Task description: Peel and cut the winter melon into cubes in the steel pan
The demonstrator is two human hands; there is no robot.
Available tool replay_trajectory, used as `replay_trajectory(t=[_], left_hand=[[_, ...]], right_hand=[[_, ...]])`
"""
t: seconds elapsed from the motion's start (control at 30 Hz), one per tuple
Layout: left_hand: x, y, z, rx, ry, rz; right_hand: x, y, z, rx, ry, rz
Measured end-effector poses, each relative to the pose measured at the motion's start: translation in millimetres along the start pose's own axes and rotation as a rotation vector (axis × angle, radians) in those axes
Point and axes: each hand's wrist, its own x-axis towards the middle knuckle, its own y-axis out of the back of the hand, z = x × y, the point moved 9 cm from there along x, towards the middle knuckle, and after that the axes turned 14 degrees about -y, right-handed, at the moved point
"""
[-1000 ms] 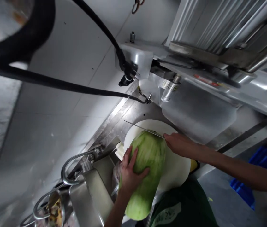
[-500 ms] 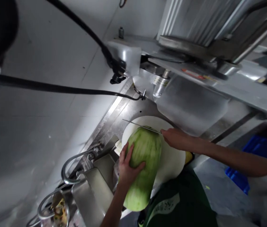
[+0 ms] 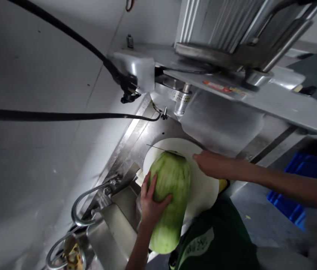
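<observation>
A large peeled pale-green melon (image 3: 172,187) lies on a round white cutting board (image 3: 203,187) on a steel counter. My left hand (image 3: 151,200) presses flat on the melon's left side, fingers spread over it. My right hand (image 3: 210,164) is closed round the handle of a long thin knife (image 3: 161,149), whose blade lies across the far end of the melon.
A steel machine (image 3: 217,67) with a frosted guard stands behind the board. Black cables (image 3: 63,116) cross the white wall. Curved steel taps (image 3: 88,198) and a sink with scraps (image 3: 72,255) lie at lower left. A blue crate (image 3: 310,187) sits on the floor at right.
The view has shifted left and down. The knife blade has sunk lower at the melon's far end, with less of it showing. My left hand keeps its hold.
</observation>
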Motion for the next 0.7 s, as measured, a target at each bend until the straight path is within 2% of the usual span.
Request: replay_trajectory(t=[0.07, 0.13, 0.3, 0.37, 0.53, 0.6, 0.7], left_hand=[[0.5, -0.9, 2.0, 0.014, -0.025, -0.001], [1.8, -2.1, 2.6, 0.016, -0.037, -0.015], [3.0, 0.3, -0.6, -0.003, -0.008, -0.011], [2.3, 0.3, -1.1, -0.010, 0.003, -0.009], [1.7, -0.9, 1.7, -0.004, 0.000, -0.016], [2.4, -1.2, 2.8, 0.008, -0.001, -0.028], [3.0, -0.1, 2.6, 0.013, 0.001, -0.027]], right_hand=[[-3.2, -2.8, 6.3, -0.010, -0.023, -0.002], [5.2, -5.3, 5.7, -0.013, -0.045, 0.024], [32.1, -3.9, -14.7, 0.004, 0.005, 0.066], [23.6, -2.3, -11.7, -0.012, 0.012, 0.037], [-10.8, -4.5, 14.4, -0.069, -0.057, -0.015], [-4.4, -8.6, 14.5, -0.075, -0.079, -0.022], [23.6, -11.1, -3.5, -0.053, -0.039, 0.010]])
